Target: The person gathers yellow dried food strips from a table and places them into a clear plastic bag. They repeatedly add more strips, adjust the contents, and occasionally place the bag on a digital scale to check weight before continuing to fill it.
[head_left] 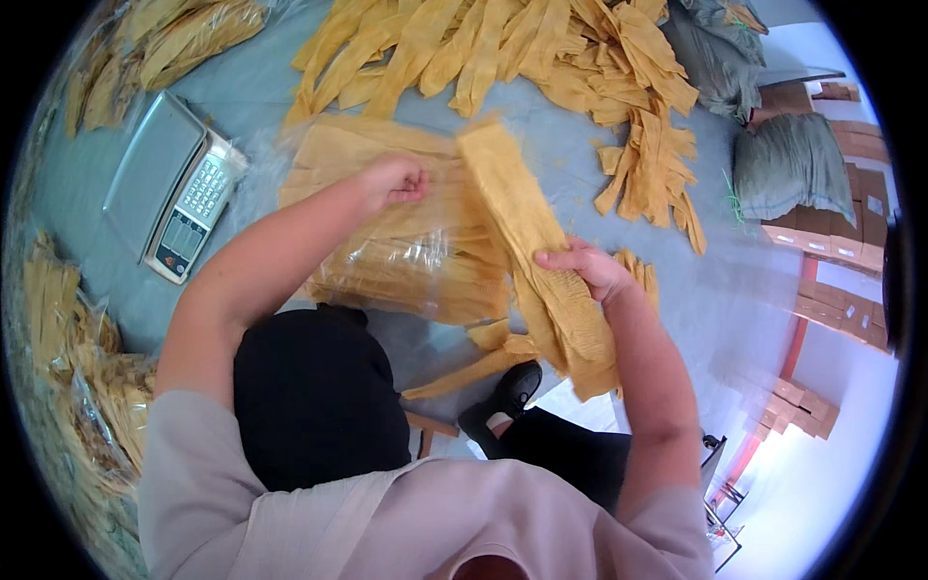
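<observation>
My right hand grips a long, folded bundle of dried yellow sheets, with the thumb on top. The bundle slants from the middle of the view down toward my right knee, and its upper end is slightly blurred. My left hand is closed, fingers curled, above a clear plastic bag full of the same yellow sheets. Whatever those fingers hold, if anything, is hidden. The bag lies flat on the floor before me, and the bundle's left edge overlaps its right side.
A digital scale stands at left. Loose yellow strips spread across the far floor, with a few strips near my shoe. More filled clear bags lie at left. Grey woven sacks and cardboard boxes line the right.
</observation>
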`<state>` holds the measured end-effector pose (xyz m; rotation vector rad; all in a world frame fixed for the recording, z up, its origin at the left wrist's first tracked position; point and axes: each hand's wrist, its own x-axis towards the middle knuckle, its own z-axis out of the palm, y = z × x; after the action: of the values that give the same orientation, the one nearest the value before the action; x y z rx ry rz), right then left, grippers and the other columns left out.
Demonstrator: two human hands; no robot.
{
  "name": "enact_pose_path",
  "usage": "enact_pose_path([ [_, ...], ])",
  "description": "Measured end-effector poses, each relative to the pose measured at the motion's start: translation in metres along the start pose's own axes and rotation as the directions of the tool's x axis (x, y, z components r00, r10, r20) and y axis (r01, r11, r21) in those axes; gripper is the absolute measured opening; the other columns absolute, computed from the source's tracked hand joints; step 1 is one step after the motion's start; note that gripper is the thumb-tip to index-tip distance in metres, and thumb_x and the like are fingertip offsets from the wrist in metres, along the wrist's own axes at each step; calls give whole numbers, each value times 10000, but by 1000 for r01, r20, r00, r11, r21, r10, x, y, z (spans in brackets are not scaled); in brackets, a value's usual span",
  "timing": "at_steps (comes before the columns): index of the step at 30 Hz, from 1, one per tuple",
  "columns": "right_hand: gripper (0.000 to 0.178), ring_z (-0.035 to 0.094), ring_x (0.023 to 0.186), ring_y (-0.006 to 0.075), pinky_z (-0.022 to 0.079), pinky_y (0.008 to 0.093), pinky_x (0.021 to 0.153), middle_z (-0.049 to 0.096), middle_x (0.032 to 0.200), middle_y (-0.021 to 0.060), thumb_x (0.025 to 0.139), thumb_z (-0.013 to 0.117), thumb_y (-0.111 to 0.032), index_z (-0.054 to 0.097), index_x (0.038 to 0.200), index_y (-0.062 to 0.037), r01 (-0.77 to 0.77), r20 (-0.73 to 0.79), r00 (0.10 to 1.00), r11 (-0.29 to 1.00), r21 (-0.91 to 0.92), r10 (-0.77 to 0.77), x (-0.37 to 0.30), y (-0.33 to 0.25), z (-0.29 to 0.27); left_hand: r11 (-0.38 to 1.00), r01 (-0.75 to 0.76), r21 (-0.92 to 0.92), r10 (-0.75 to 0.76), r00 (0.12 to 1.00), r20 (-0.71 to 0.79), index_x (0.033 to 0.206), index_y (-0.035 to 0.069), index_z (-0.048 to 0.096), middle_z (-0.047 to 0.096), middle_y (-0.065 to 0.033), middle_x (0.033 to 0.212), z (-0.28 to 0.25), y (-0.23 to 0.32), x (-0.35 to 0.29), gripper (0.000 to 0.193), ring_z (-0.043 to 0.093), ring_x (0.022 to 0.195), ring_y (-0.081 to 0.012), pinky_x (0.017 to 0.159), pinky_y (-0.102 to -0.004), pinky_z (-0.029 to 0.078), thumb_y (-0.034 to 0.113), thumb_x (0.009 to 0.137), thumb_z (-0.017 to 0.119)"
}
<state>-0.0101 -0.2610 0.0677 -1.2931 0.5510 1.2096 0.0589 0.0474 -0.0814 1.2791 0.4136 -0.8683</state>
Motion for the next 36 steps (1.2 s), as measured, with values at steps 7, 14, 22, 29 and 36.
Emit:
enact_pose_path([
  [7,612,580,1031,162,468,329,878,615,1125,50,747,756,-206,493,1281,-64,-194,78,968,911,-363,237,33,-44,-43,852,-240,465,315,945,-88,917,-2,561,619,-112,927,16,7,-18,332,614,818,-213,705,-321,516,312,821,611],
  [14,702,558,1064,160,432,324,929,579,1191,50,755,741,-153,404,1369,-107,-143,-43,990,918,-369,137,2,-54,-47,328,-177,928,374,926,44,1039,-34,587,634,-195,981,53,17,-25,441,623,889,-352,788,-408,497,328,792,630],
  [22,692,547,1087,154,422,311,950,585,1181,42,765,726,-108,395,1372,-92,-211,-5,971,851,-480,238,21,-66,-70,247,-59,967,167,986,17,912,-44,640,649,-192,981,58,33,-21,282,635,844,-326,765,-395,514,193,761,634],
  [29,683,589,1035,178,471,339,896,612,1145,66,739,726,-82,420,1350,-98,-322,38,909,758,-567,415,38,-110,-64,988,54,-143,-25,981,194,912,91,610,638,-15,853,1,4,-7,167,610,764,-91,668,-230,493,217,810,651],
  [36,601,606,983,168,495,330,847,636,1085,71,710,734,-66,507,1266,-59,-390,4,840,610,-690,543,77,-155,-39,959,-220,179,230,972,-39,889,85,544,563,-5,739,18,15,-13,212,560,682,-135,603,-279,464,221,778,662],
])
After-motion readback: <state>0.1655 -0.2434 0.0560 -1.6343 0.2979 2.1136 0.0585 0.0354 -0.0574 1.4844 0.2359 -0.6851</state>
